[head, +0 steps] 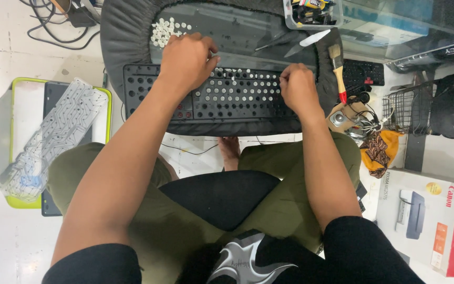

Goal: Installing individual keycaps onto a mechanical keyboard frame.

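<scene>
While both hands are hovering over a stiff black keyboard frame (211, 100), the left hand (187, 60) and right hand (298, 87) are pinching tiny, soft, light rubber domes (166, 30); fingertip grip suits best.

White floor (6, 47) underfoot, scuffed and stained; black cables (53, 23) coil at the top left; a wire basket (406, 108) stands right; a printer box (429, 221) lies lower right; even, bright light.

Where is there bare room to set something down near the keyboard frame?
Bare floor left of the keyboard frame, above the tray. The right side is crowded: brush, wire basket, box. Both hands, left hand and right hand, cover the frame.
</scene>
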